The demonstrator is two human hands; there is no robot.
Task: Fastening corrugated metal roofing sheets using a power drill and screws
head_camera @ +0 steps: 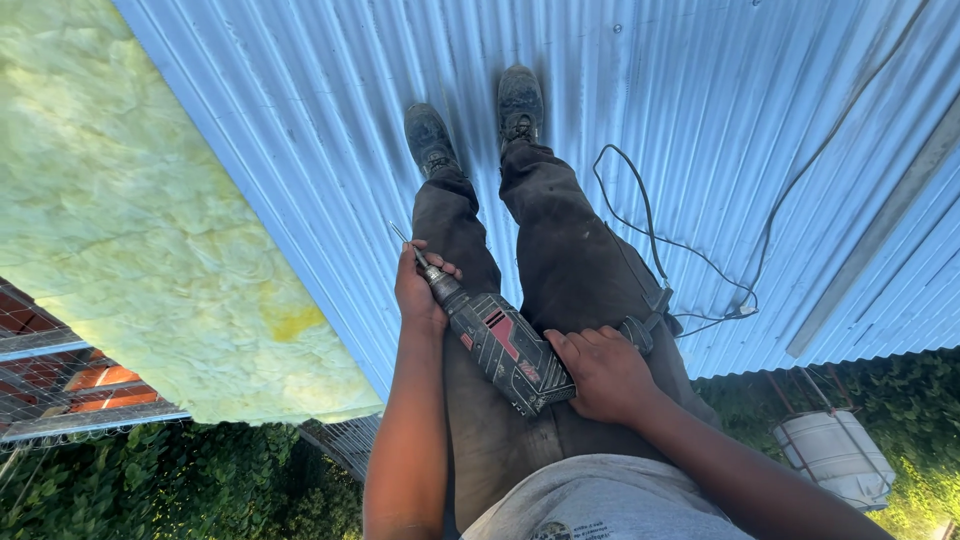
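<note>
I sit on a corrugated metal roof (330,150) with my legs stretched out ahead. A black and red corded power drill (505,350) lies across my lap, its thin bit pointing up to the left. My left hand (418,288) is wrapped around the drill's chuck near the bit. My right hand (600,372) grips the drill's rear handle. The drill's black cord (650,235) loops over the metal sheets to the right of my legs.
Yellow insulation wool (130,220) covers the roof on the left, beside the metal sheets. Brick and wire mesh (60,385) show at the lower left. Green foliage lies below the roof edge, and a white bucket (835,455) stands at the lower right.
</note>
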